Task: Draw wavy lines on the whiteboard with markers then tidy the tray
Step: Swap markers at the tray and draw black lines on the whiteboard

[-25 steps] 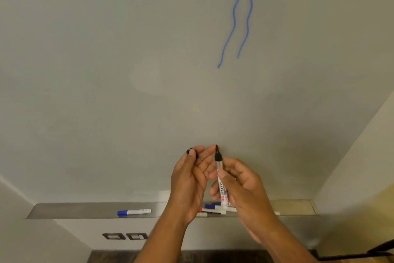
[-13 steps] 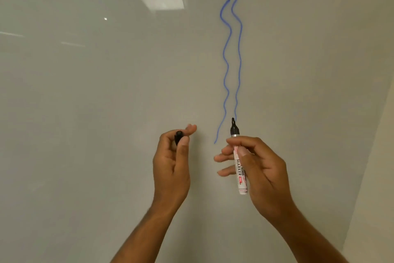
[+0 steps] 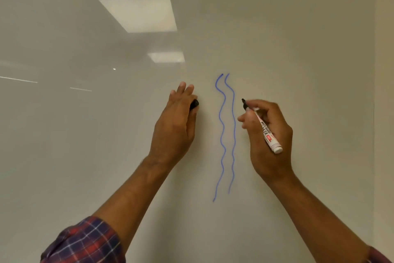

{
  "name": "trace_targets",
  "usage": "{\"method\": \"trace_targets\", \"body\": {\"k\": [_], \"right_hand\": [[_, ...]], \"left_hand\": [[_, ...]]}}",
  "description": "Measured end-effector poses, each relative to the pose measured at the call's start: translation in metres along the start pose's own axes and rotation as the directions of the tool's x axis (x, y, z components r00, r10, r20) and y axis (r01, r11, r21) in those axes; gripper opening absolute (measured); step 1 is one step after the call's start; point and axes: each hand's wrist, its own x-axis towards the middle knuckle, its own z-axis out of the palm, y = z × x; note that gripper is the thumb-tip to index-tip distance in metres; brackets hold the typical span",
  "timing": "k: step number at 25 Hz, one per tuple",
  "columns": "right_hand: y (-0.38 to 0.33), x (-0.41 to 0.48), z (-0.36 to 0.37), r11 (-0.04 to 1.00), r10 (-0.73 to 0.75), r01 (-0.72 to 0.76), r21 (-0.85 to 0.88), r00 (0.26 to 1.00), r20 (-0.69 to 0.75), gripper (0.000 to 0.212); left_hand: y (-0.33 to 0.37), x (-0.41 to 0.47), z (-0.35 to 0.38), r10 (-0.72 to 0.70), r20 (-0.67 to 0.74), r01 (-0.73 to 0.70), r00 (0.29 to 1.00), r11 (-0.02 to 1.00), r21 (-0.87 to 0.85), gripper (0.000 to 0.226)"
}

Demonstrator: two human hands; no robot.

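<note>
While the right hand (image 3: 270,132) grips the marker (image 3: 267,134) with fingers curled round its barrel, the black tip points up and left, close to the whiteboard (image 3: 85,156); I cannot tell whether it touches. The marker is just right of two blue wavy lines (image 3: 234,139), which run vertically between the hands. The left hand (image 3: 177,126), left of the lines, pinches the black cap (image 3: 194,105) with its thumb, other fingers extended toward the board. The board is glossy: ceiling light panels (image 3: 138,14) are reflected above the left hand. Plaid sleeve (image 3: 85,241) on the left forearm.
</note>
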Motion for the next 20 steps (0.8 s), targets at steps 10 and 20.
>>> {"method": "trace_targets", "body": {"k": [10,20], "right_hand": [[0.041,0.069,0.010,0.999,0.020,-0.027,-0.044,0.988,-0.154,0.010],[0.051,0.078,0.014,0.982,-0.105,0.078,-0.174,0.982,-0.155,0.006]], "left_hand": [[-0.036,0.032,0.038,0.208,-0.074,-0.182,0.975,0.947,0.266,0.034],[-0.040,0.027,0.040,0.216,-0.099,-0.186,0.971,0.951,0.247,0.040]]}}
